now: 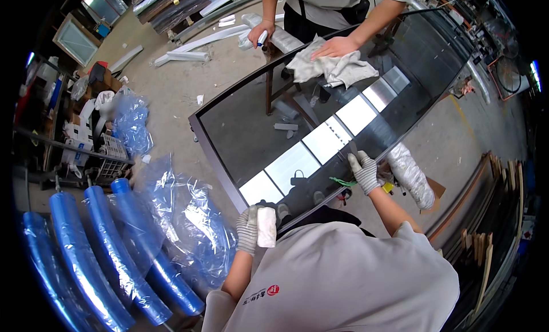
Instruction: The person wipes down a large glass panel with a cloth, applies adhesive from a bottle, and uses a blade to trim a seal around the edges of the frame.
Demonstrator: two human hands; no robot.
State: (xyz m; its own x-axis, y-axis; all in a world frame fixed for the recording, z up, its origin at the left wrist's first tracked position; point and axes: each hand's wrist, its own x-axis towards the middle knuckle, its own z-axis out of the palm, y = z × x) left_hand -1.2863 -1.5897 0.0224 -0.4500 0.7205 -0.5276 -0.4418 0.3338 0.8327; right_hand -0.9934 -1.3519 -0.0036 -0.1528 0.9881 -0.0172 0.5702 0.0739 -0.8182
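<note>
A large dark glass panel in a grey frame [207, 142] lies in front of me, reflecting bright windows. My left hand [247, 230], in a striped knit glove, is closed at its near left corner around a soft white roll [266, 227]; its exact kind is unclear. By the near long edge, my gloved right hand [365, 172] is closed on something thin and dark that I cannot make out. Green string [343, 182] lies close to it. Across the panel, a co-worker's hand [336, 47] presses a white cloth [331, 64] on the glass; the other holds a blue-tipped white tube [262, 38].
Blue film rolls [94, 240] stand at lower left, beside crumpled clear plastic [191, 218]. Loaded shelves [80, 140] are at far left. A wrapped bundle [410, 175] lies below the panel's right side. Long dark profiles [480, 218] line the right; white strips [189, 56] lie beyond.
</note>
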